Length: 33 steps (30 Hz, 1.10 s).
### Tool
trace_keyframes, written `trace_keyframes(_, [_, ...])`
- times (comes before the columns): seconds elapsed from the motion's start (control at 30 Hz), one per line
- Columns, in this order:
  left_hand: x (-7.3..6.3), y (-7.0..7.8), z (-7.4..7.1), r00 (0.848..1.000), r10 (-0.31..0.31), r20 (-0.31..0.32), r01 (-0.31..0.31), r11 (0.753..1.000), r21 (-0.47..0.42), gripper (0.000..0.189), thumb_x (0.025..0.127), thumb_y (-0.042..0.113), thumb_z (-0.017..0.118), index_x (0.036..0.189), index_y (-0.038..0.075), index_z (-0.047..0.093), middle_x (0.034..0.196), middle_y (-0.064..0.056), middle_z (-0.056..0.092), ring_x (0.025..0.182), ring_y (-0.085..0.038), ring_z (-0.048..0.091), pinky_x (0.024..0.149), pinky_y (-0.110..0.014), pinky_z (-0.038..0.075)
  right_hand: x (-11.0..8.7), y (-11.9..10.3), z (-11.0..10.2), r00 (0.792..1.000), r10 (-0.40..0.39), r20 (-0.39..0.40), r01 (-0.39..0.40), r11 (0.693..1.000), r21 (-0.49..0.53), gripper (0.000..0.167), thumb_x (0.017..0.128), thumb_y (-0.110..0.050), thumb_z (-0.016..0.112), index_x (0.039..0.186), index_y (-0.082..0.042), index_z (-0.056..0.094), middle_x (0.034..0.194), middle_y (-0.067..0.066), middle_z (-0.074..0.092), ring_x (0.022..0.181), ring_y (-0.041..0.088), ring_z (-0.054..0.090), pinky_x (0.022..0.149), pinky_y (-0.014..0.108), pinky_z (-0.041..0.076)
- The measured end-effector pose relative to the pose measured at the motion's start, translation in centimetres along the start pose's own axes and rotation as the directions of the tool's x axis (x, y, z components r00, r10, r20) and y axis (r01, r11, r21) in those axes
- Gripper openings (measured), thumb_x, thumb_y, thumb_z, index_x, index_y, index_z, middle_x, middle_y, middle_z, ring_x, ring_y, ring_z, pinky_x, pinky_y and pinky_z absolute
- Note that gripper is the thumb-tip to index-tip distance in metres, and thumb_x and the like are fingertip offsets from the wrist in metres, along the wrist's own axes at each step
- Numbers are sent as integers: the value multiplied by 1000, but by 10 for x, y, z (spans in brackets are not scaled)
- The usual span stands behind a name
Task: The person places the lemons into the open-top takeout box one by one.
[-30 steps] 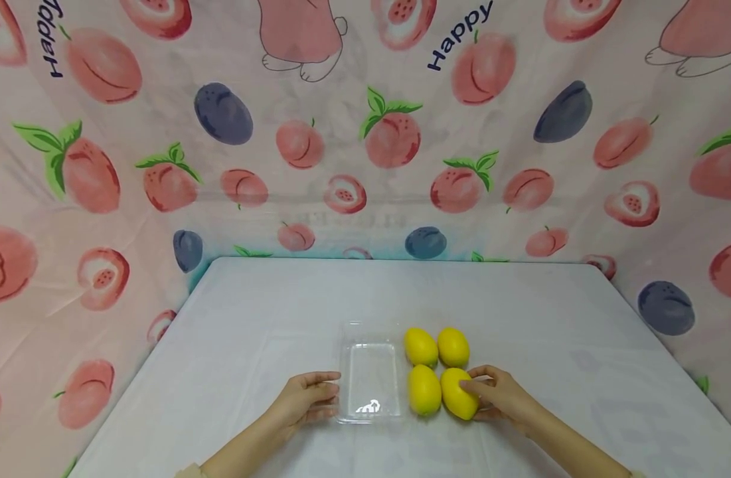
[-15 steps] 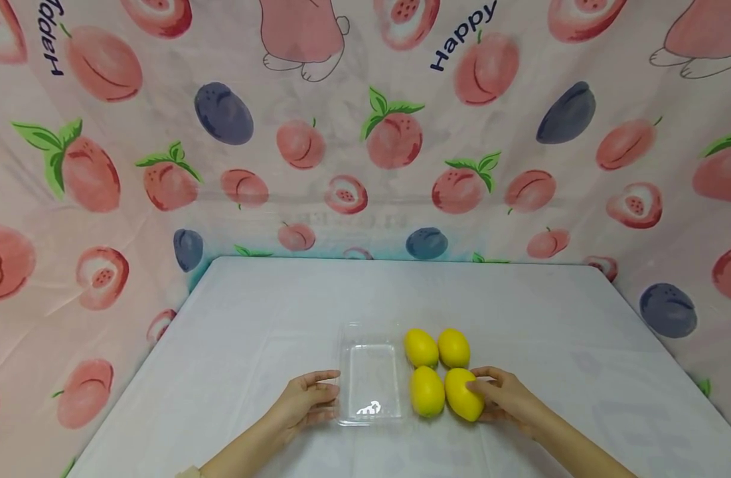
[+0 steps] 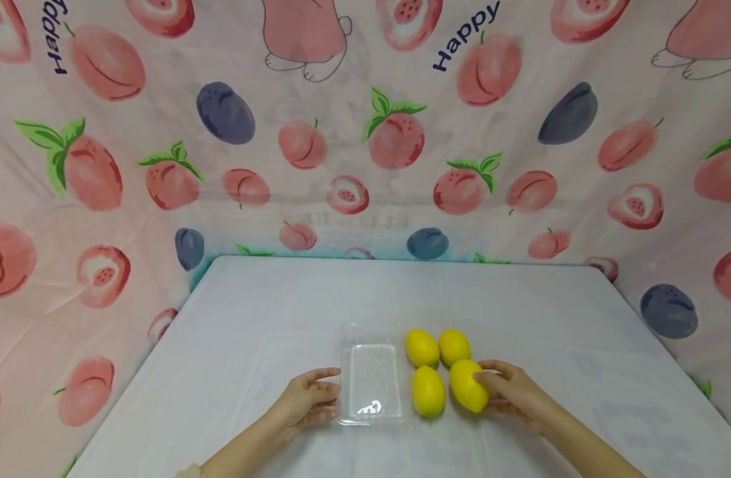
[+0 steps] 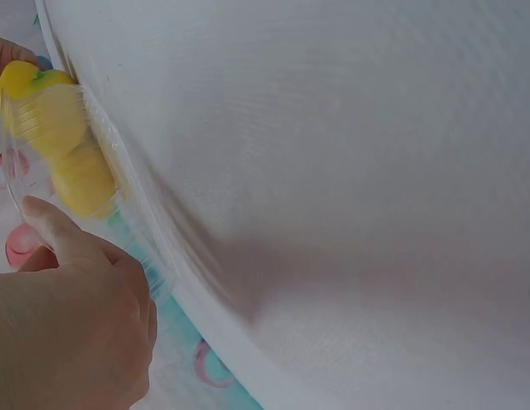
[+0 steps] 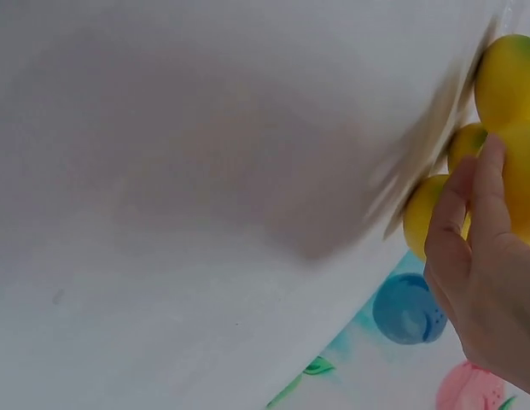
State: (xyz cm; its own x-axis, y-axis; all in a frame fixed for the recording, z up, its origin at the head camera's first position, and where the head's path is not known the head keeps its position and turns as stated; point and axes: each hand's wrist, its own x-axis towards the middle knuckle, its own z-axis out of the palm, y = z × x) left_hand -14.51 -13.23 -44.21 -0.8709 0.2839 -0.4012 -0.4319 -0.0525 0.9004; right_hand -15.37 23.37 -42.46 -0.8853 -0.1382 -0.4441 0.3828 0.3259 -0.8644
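My right hand [image 3: 514, 393] grips a yellow lemon [image 3: 469, 386] from its right side, at the front right of a small group. In the right wrist view the held lemon [image 5: 522, 192] stands off the tabletop. Three other lemons sit beside it: one at the front left [image 3: 427, 392], one at the back left [image 3: 421, 348] and one at the back right [image 3: 455, 347]. To their left stands a clear plastic container [image 3: 374, 382] with nothing seen inside. The fingertips of my left hand [image 3: 308, 400] touch the container's left side, fingers relaxed; where the thumb presses is unclear.
All of it stands on a white-covered table [image 3: 251, 299], near the front middle. A fruit-printed cloth [image 3: 341, 133] hangs behind the table and along both sides.
My right hand has moved the held lemon slightly right and up, away from the front-left lemon. The left hand and the container have stayed in place.
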Motion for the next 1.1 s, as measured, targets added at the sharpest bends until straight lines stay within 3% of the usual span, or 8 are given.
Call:
trace_keyframes(0.4, [1,-2,-2,1000,10,2,-10,1000,17,55,88,4,60,138,-3,39,92,3,59,80,-11,60,74,-24,57,1,-13,3,998,-43,36,43,999,18,64,94,-30,54,139,9,28,119,21,55,88,17,61,80,36,58])
trace_keyframes(0.63, [0,-3,-1,1000,11,10,-11,1000,26,54,88,4,59,138,-3,39,93,2,60,81,-12,61,73,-23,57,4,-22,9,996,-68,57,67,998,19,65,94,-31,54,140,7,28,129,28,44,91,18,60,81,37,57])
trace_keyframes(1.1, [-1,1,1,1000,24,-6,-24,999,24,53,88,2,58,137,-5,38,91,3,60,78,-10,62,71,-22,57,11,-51,25,993,-92,72,93,996,2,60,92,-31,56,137,3,35,130,24,45,90,21,57,84,38,57])
